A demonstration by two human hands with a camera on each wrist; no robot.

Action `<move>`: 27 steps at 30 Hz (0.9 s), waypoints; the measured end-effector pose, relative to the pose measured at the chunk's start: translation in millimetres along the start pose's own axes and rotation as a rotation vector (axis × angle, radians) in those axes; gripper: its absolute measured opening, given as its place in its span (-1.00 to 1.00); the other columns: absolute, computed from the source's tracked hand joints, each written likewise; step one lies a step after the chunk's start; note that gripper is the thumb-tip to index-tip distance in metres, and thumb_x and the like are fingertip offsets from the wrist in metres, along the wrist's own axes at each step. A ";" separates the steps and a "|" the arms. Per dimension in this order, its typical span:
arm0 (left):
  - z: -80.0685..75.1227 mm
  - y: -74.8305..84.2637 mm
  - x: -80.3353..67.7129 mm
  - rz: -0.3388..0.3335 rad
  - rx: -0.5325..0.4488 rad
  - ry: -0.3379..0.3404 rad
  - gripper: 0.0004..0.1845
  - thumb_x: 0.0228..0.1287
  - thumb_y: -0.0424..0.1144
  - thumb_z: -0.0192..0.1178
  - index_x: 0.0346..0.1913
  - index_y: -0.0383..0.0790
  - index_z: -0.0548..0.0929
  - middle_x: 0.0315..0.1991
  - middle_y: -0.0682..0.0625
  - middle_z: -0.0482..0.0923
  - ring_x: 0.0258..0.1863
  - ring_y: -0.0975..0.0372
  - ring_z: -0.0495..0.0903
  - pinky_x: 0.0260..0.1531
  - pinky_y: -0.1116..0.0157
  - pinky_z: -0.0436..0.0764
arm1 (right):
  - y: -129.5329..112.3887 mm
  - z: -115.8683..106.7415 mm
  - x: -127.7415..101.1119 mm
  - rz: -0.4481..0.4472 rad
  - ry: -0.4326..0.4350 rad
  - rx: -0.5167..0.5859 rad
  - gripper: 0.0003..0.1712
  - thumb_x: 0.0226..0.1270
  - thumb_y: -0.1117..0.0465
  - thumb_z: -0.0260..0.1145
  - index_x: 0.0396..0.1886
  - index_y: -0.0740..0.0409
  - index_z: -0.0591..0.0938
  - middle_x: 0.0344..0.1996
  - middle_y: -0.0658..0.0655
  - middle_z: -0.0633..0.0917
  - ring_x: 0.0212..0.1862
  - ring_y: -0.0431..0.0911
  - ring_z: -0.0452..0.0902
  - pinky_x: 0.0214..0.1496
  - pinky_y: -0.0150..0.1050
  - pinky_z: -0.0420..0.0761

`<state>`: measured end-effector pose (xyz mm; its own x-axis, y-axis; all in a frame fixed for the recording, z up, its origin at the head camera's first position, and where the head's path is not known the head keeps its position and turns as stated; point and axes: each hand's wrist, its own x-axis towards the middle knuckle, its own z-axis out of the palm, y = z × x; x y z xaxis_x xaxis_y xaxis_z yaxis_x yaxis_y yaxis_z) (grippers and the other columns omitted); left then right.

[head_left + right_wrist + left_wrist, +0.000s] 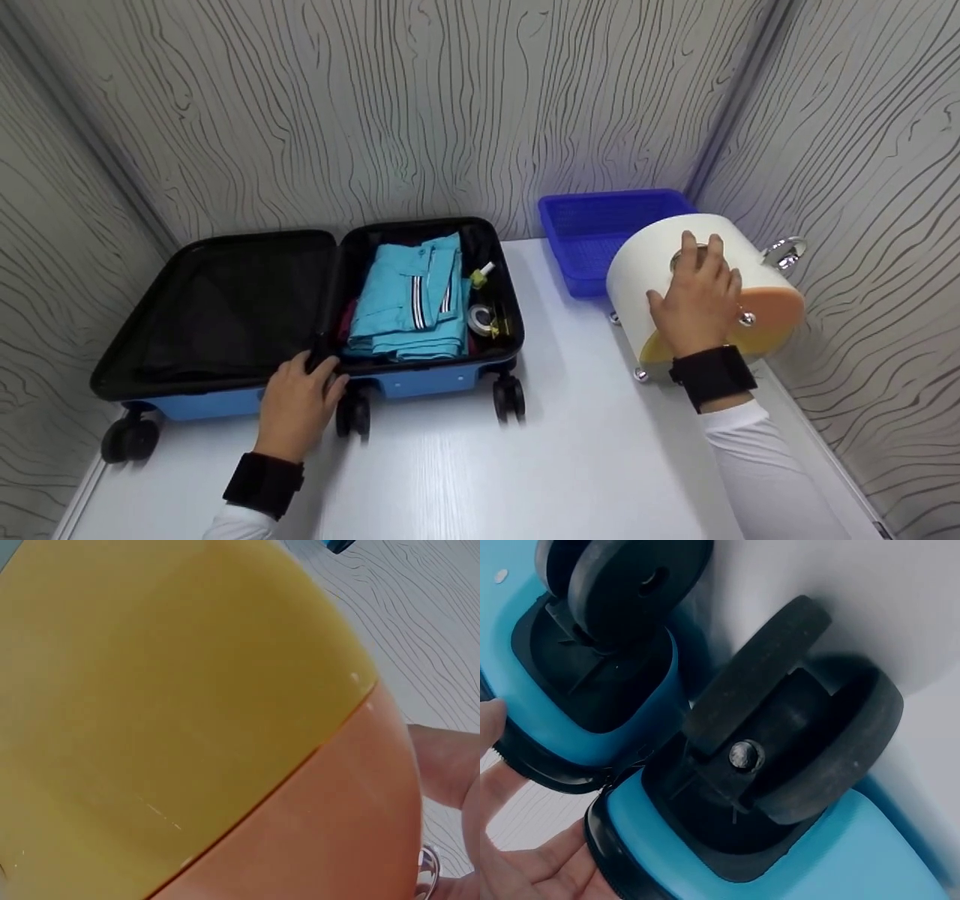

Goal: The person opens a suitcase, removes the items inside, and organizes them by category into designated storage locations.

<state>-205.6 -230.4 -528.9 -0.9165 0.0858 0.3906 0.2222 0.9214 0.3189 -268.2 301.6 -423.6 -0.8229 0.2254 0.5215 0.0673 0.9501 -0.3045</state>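
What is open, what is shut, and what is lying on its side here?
Suitcase: open flat, lid side bare, other half packed.
Blue shirts: folded, inside the suitcase.
Tape roll: lying beside the shirts.
Round case: tipped on its side, lid shut.
Blue basket: upright behind the round case.
Left hand: holding the suitcase edge.
Right hand: resting on the round case.

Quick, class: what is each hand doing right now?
Left hand: fingers curled over the open suitcase rim, gripping it.
Right hand: fingers spread flat on the round white case, open.
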 end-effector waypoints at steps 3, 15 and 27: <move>0.4 0.1 0.4 0.010 0.006 0.016 -0.59 0.53 -0.09 0.38 0.25 -0.30 0.76 0.27 -0.55 0.58 0.23 -0.37 0.62 0.26 -0.32 0.60 | 4.2 -1.7 2.0 0.006 -0.006 0.007 0.16 0.14 0.26 0.66 0.65 0.28 0.20 0.60 0.60 0.19 0.44 0.65 0.33 0.61 0.49 0.14; 2.6 -1.3 -1.0 0.019 0.011 0.038 -0.60 0.51 -0.11 0.41 0.22 -0.30 0.78 0.24 -0.54 0.60 0.19 -0.36 0.63 0.23 -0.30 0.62 | -17.2 6.8 -0.5 -0.119 0.135 0.064 0.00 0.25 0.22 0.58 0.58 0.39 0.31 0.62 0.62 0.19 0.66 0.58 0.02 0.71 0.48 -0.04; 4.1 -0.7 0.4 0.037 0.040 0.081 -0.61 0.47 -0.11 0.44 0.19 -0.29 0.81 0.21 -0.51 0.64 0.15 -0.33 0.67 0.20 -0.27 0.66 | -75.7 90.2 32.4 -0.242 -0.245 0.222 -0.40 0.52 0.30 0.37 0.42 0.55 0.50 0.33 0.56 0.61 0.40 0.42 0.55 0.52 0.23 0.50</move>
<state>-207.5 -229.4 -532.5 -0.8779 0.0905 0.4702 0.2402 0.9327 0.2690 -350.9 217.6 -455.6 -0.9120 -0.0821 0.4018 -0.2458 0.8937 -0.3753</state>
